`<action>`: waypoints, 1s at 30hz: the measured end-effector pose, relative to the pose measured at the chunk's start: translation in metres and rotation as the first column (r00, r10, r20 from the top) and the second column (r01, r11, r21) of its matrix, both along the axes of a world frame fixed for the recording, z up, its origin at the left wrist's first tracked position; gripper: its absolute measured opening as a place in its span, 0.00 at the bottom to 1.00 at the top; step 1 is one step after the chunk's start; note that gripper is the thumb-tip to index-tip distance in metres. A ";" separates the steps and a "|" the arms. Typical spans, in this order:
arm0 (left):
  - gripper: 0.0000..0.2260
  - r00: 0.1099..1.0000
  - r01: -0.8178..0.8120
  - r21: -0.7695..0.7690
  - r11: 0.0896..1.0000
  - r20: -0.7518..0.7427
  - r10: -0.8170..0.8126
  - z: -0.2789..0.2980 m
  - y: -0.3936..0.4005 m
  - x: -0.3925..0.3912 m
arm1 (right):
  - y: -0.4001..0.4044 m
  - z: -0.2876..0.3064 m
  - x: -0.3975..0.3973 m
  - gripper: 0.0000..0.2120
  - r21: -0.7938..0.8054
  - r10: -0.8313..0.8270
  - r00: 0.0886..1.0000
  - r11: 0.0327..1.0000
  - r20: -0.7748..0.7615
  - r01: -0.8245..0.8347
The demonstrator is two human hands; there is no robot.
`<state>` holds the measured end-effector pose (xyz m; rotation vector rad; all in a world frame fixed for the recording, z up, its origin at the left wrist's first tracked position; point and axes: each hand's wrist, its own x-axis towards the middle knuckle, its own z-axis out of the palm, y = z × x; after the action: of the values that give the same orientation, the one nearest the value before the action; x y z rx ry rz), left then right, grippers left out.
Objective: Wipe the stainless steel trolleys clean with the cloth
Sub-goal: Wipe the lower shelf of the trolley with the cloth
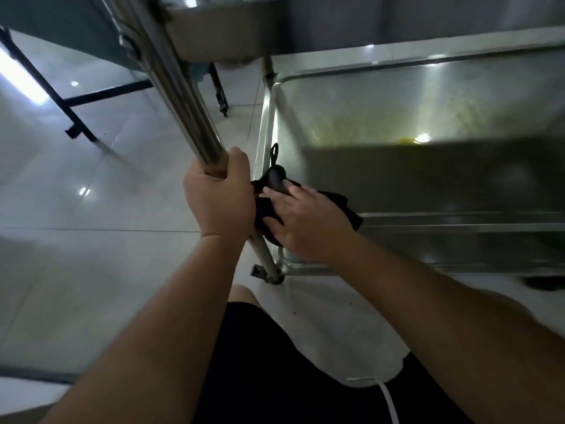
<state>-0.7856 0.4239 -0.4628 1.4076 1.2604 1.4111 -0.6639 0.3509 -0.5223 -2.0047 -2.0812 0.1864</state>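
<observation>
At the near left corner of a stainless steel trolley (428, 96), seen from above by a head camera, one person's two bare hands are at work. The left hand (218, 198) is curled tightly round the trolley's upright post (180, 96), a shiny round tube that runs from the top of the frame down to the floor. The right hand (301, 223) lies with fingers spread and fairly straight on one black cloth (342, 203), pressing it onto the corner rim of the lower shelf, just beside the post. A small loop of the cloth sticks up beyond the fingertips.

Two shelves of the trolley show: the lower one (397, 179), a shallow tray with a raised rim, and the underside of an upper one (220, 29) at the top of the frame, cut off by the edge. The lower tray carries yellowish smears and one small yellow scrap (406, 140) near a bright light reflection. Its near half lies in dark shadow, and its right end runs out of view.

One castor (273, 275) shows at the foot of the post, partly hidden. On the glossy tiled floor (76, 255) to the left stands a black metal frame (70, 102), only partly in view. The person's dark shorts (269, 377) fill the bottom centre. Much of the picture is dim and slightly blurred.
</observation>
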 end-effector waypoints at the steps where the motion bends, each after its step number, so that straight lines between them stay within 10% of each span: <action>1: 0.19 1.000 0.002 0.008 1.000 0.002 -0.002 0.000 0.000 0.000 | -0.010 -0.004 0.008 0.27 0.026 -0.039 0.998 0.999 0.053 0.038; 12: 0.16 0.998 0.006 0.004 1.000 0.065 -0.006 -0.001 0.004 0.002 | -0.079 -0.007 0.147 0.31 -0.197 -0.699 0.709 0.685 0.089 0.701; 24: 0.13 0.999 0.033 0.076 0.997 0.034 -0.035 -0.002 0.004 0.000 | 0.080 0.001 -0.022 0.31 -0.205 -0.195 0.972 0.965 -0.134 0.166; 30: 0.17 0.998 0.040 0.046 0.998 0.055 -0.042 -0.001 0.003 -0.001 | 0.054 -0.001 0.071 0.30 -0.147 -0.430 0.902 0.896 -0.047 0.419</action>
<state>-0.7864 0.4270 -0.4638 1.4070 1.1646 1.4489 -0.5925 0.4046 -0.5231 -2.4314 -1.5680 0.3218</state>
